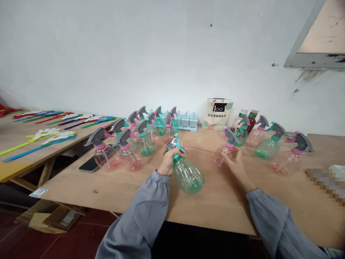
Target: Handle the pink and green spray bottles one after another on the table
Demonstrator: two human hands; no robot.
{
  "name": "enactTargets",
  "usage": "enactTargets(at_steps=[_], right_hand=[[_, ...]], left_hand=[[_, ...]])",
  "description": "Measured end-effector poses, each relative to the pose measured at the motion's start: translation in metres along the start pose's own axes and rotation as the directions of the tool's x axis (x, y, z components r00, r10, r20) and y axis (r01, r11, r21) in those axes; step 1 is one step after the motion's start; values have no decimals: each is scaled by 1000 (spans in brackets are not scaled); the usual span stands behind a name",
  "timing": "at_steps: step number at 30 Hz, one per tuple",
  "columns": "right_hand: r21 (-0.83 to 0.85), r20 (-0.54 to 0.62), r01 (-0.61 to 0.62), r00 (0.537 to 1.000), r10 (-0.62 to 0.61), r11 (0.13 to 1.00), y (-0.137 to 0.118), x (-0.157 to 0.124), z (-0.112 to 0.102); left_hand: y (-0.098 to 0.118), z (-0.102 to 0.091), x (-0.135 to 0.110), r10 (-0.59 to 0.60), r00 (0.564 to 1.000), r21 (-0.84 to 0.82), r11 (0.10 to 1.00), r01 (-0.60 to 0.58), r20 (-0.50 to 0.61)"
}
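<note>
Left hand: we have fingers wrapped around the neck of a green bottle, which tilts with its base to the right and toward us.
Spray head: at our left fingers, so a stray squeeze could set it off; a loose grip could let the bulky body slip.
Right hand: our fingers are against the right side of a pink bottle; whether they grip or merely touch, we cannot tell. A careless push could tip it.
Left group: bottles crowd closely on the counter, so one knock could topple several.
Phone: just beside that group's leftmost bottle, where a fall might strike it.
Right group: more bottles, beyond our right hand.
</note>
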State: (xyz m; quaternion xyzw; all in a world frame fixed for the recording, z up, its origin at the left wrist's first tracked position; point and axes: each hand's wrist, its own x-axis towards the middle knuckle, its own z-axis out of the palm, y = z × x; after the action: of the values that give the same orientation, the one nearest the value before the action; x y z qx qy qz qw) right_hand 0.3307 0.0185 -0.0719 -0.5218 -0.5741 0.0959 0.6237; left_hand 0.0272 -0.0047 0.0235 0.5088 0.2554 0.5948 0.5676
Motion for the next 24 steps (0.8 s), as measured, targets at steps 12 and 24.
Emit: enactTargets(at_steps=[12,24], right_hand=[[57,162,0,987,-9,998,-47,-35,23],[112,185,-67,982,45,991,-42,-36,25]], left_hand=[[5,3,-6,3,997,87,996,-10,75],[1,-3,0,-23,999,-29,999,24,41]])
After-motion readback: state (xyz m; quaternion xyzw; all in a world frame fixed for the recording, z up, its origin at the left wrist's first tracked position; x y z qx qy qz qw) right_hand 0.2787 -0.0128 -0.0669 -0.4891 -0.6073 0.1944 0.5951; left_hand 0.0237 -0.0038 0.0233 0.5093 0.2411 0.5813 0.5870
